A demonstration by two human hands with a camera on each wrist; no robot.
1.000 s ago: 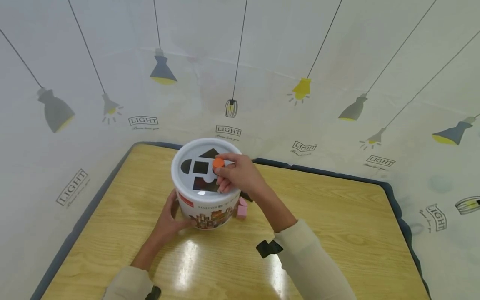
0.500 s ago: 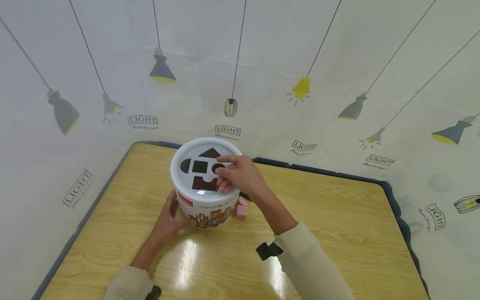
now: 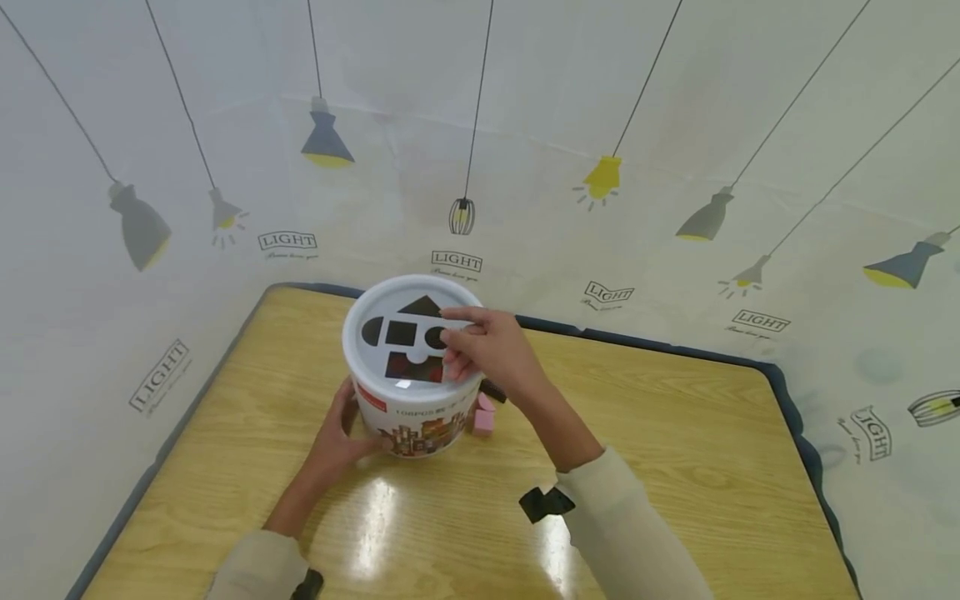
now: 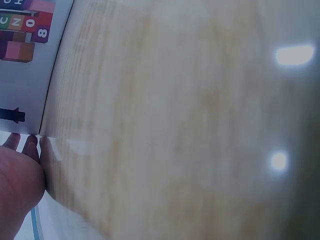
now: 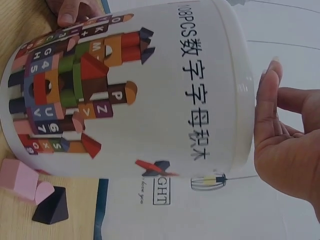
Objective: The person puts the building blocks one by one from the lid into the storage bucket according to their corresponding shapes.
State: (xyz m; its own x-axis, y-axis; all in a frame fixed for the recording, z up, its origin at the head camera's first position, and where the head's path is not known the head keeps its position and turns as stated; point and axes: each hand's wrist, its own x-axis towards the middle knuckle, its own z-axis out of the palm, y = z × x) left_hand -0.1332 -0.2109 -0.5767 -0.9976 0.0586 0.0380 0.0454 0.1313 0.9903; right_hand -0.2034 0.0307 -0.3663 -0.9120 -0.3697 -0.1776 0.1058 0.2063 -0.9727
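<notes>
A white toy bucket (image 3: 420, 412) stands on the wooden table (image 3: 675, 450). Its lid (image 3: 378, 304) has dark shape holes. My right hand (image 3: 480, 350) hovers over the lid's right side by the round hole, fingers relaxed and holding nothing. In the right wrist view its palm (image 5: 285, 135) faces the bucket (image 5: 150, 90). My left hand (image 3: 337, 433) cups the bucket's lower left side. Its fingertips (image 5: 75, 10) touch the printed wall, and in the left wrist view the left hand (image 4: 17, 175) lies against the bucket (image 4: 25, 60).
A pink block (image 3: 483, 418) and a dark block (image 3: 492, 389) lie on the table just right of the bucket; the right wrist view shows the pink block (image 5: 20, 180) and a dark triangular block (image 5: 50, 207). A lamp-patterned sheet (image 3: 600, 125) rises behind the table's far edge.
The orange round block my right hand held at the lid's round hole is gone from view. The right hand has loosened and lifted slightly. The left hand has stayed put.
</notes>
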